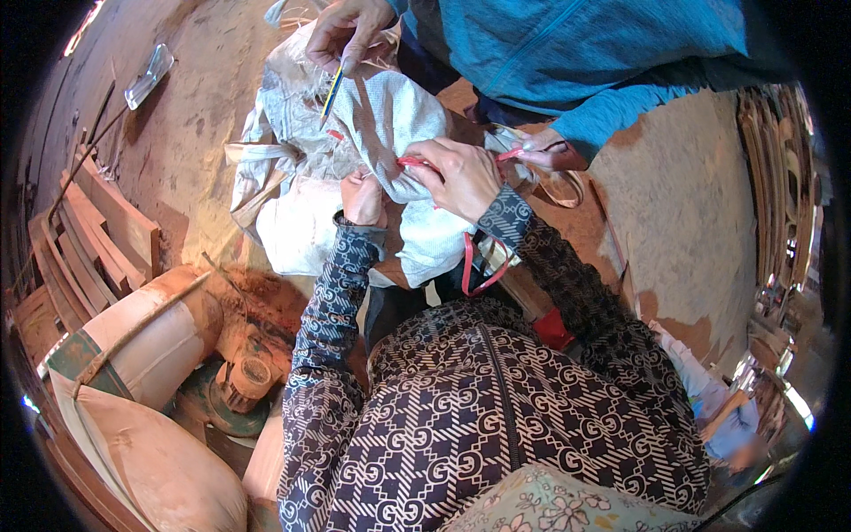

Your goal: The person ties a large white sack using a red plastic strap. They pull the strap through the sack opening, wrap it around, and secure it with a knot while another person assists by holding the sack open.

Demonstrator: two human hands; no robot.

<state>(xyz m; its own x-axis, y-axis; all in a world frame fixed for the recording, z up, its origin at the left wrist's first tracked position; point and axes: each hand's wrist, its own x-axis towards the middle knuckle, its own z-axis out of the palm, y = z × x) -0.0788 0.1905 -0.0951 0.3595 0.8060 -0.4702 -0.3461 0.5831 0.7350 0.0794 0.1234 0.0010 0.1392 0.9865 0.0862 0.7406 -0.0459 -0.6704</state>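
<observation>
A crumpled white woven sack (297, 226) lies in front of me. My left hand (362, 199) is closed against its middle, fingers pinched together; what they hold is too small to make out. My right hand (461, 177) grips a red strap (417, 163) over the cloth. The strap seems to run on to the right, toward a co-worker's hand (542, 149) that pinches a red piece. That person's other hand (353, 34) holds a slim yellow-and-blue pencil-like stick (333, 93) above the sack. A red loop (479, 282) hangs below my right wrist.
The co-worker in a blue top (567, 49) is close across from me. Wooden planks (106, 222) are piled at the left. Stuffed sacks (146, 443) and a dusty green machine (244, 381) sit at lower left. More boards (771, 177) stand at the right.
</observation>
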